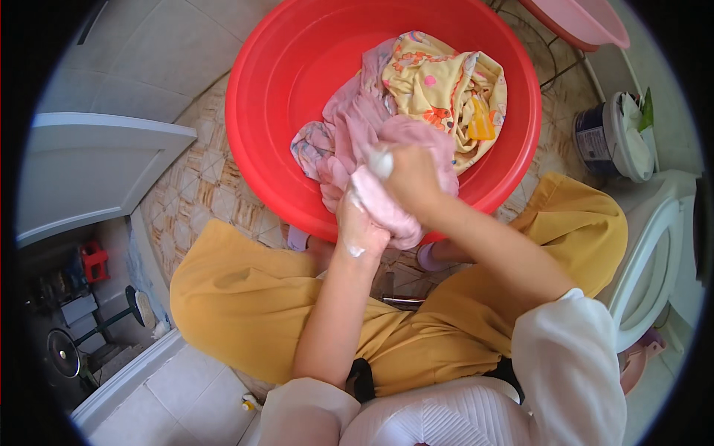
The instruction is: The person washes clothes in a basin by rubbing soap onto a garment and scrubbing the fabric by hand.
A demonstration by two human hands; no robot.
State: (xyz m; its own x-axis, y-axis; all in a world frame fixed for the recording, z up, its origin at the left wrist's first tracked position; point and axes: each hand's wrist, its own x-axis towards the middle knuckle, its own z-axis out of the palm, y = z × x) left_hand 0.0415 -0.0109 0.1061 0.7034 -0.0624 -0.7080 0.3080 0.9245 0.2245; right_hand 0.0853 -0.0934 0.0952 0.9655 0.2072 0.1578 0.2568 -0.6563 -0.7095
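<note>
Over the near rim of a large red basin (256, 160), my left hand (355, 224) is closed on a bunched pink cloth (383, 208). White suds cling to that hand and its wrist. My right hand (413, 178), a little smeared by motion, is closed and pressed to the cloth. A white bar of soap (380, 163) shows at its fingers, partly hidden. The rest of the pink fabric (353, 111) trails into the basin, with a multicoloured patterned part at its left. Beside it lies a yellow printed garment (424, 82) with orange and pink figures.
A white-topped bucket (632, 145) stands at the right, near a toilet with its seat (647, 275). A pink basin (587, 18) sits at the upper right. An open grey door (104, 167) is at the left. My knees in yellow trousers (245, 297) flank the red basin.
</note>
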